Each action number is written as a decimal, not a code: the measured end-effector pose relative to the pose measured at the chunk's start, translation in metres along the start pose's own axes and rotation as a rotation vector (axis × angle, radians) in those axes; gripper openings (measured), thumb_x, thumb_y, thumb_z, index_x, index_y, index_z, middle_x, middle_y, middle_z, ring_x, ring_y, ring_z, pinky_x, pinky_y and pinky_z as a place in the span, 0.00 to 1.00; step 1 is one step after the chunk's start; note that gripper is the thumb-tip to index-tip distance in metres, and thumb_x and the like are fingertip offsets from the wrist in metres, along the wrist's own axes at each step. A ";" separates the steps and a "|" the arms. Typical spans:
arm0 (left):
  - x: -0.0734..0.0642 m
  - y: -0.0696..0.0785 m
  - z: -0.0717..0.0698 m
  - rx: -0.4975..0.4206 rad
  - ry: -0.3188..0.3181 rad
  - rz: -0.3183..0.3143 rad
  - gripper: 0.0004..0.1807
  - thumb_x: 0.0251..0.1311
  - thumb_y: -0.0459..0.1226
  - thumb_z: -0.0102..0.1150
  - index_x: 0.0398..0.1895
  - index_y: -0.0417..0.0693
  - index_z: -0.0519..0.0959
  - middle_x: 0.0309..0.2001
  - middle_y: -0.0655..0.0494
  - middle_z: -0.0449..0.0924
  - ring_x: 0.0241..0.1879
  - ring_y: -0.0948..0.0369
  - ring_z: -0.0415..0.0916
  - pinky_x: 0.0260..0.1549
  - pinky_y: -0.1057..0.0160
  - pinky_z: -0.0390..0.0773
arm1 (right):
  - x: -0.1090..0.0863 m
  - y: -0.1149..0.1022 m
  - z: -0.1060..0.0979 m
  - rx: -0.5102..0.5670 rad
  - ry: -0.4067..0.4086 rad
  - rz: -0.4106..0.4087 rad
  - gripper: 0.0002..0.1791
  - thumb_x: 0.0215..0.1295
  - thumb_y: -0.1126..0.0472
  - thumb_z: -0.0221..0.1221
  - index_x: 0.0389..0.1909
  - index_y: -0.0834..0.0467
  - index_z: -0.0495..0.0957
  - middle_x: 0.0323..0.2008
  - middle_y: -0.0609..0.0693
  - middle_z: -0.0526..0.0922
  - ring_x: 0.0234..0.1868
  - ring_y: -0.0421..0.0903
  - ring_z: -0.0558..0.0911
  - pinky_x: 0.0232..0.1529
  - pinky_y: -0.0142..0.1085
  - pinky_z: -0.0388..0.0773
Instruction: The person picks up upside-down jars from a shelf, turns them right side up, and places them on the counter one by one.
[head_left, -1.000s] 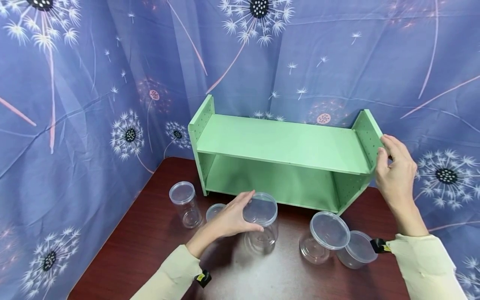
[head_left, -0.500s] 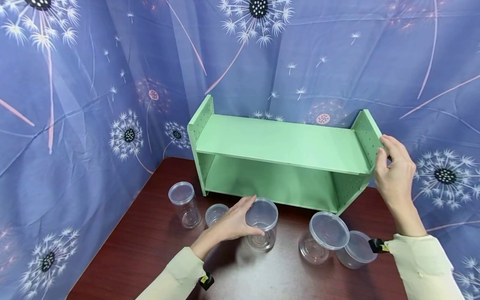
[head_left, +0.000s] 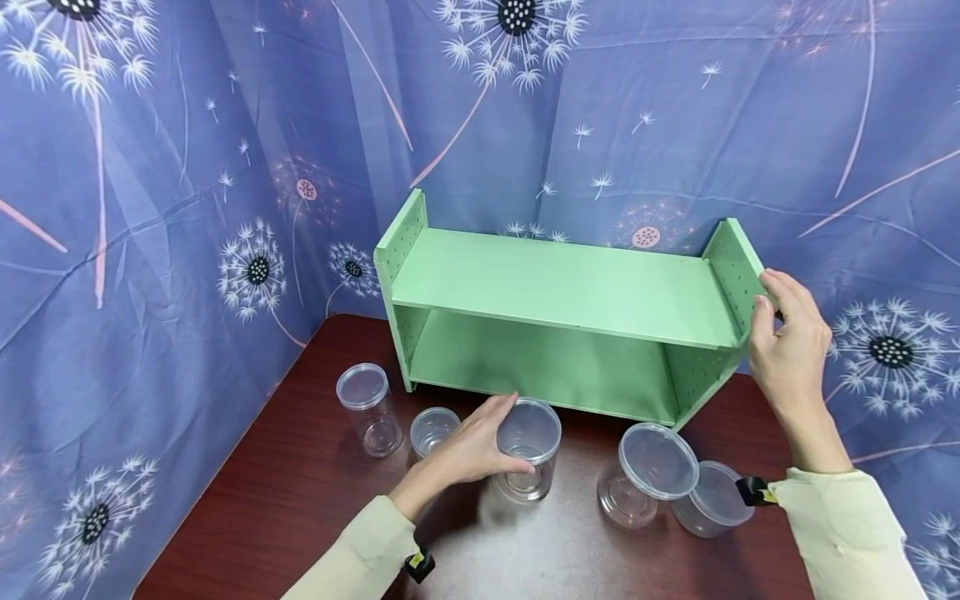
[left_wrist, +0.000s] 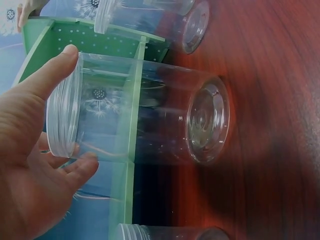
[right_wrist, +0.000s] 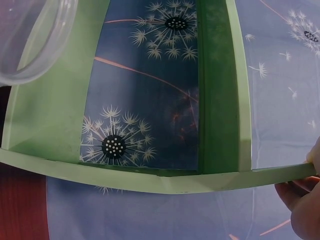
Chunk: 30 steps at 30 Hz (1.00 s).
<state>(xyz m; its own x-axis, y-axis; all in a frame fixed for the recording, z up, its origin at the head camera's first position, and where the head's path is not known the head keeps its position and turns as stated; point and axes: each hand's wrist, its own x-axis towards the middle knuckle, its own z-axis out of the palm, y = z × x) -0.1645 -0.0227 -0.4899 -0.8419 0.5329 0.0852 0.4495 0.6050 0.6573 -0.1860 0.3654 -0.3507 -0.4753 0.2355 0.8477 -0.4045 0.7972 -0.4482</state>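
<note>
My left hand [head_left: 472,446] grips a clear plastic jar [head_left: 528,454] near its lid, thumb on one side and fingers on the other. In the left wrist view this jar [left_wrist: 160,110] lies across the middle, its base close to the tabletop; whether it touches cannot be told. My right hand [head_left: 791,346] holds the upper front edge of the right side panel of a green two-tier shelf [head_left: 570,287]. In the right wrist view, the fingers [right_wrist: 305,205] sit at the end of that panel's edge.
A tall clear jar [head_left: 371,408] and a small jar [head_left: 433,429] stand left of the left hand. A wide-lidded jar [head_left: 652,467] and a low tub [head_left: 714,500] stand at right. All rest on a dark red table [head_left: 247,508], before a blue dandelion-print cloth [head_left: 300,108].
My left hand and the gripped jar have shifted slightly to the right and toward me, uncovering more of the small jar. The right hand stays on the shelf.
</note>
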 end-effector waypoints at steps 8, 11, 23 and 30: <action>0.000 0.001 0.004 0.015 0.006 0.024 0.66 0.44 0.55 0.83 0.82 0.42 0.55 0.76 0.46 0.62 0.72 0.49 0.64 0.67 0.44 0.71 | -0.001 0.000 0.001 0.000 -0.001 -0.002 0.17 0.68 0.76 0.56 0.55 0.71 0.83 0.57 0.65 0.83 0.59 0.64 0.81 0.60 0.20 0.67; 0.000 0.001 0.005 0.022 0.010 0.038 0.67 0.43 0.56 0.83 0.82 0.42 0.55 0.76 0.46 0.61 0.72 0.49 0.63 0.67 0.44 0.71 | -0.001 0.000 0.000 -0.003 -0.006 -0.009 0.17 0.68 0.76 0.56 0.56 0.71 0.82 0.58 0.64 0.83 0.59 0.64 0.81 0.59 0.19 0.67; 0.001 -0.001 0.007 0.013 -0.007 0.035 0.66 0.46 0.55 0.82 0.83 0.46 0.52 0.78 0.48 0.58 0.74 0.51 0.59 0.68 0.45 0.69 | 0.001 -0.001 0.001 -0.006 -0.012 0.014 0.17 0.68 0.76 0.56 0.56 0.71 0.82 0.58 0.64 0.83 0.59 0.64 0.80 0.57 0.17 0.65; 0.000 -0.004 0.010 -0.020 -0.020 0.023 0.68 0.46 0.59 0.80 0.85 0.54 0.47 0.79 0.50 0.56 0.75 0.52 0.59 0.69 0.43 0.68 | 0.003 0.002 -0.002 -0.015 -0.025 0.042 0.17 0.70 0.74 0.57 0.57 0.69 0.83 0.59 0.61 0.83 0.58 0.57 0.81 0.53 0.14 0.67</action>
<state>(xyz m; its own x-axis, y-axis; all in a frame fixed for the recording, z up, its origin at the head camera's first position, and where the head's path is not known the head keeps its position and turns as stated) -0.1633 -0.0194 -0.4997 -0.8250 0.5586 0.0855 0.4626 0.5806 0.6700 -0.1869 0.3689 -0.3490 -0.5113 0.2550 0.8207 -0.3723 0.7949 -0.4790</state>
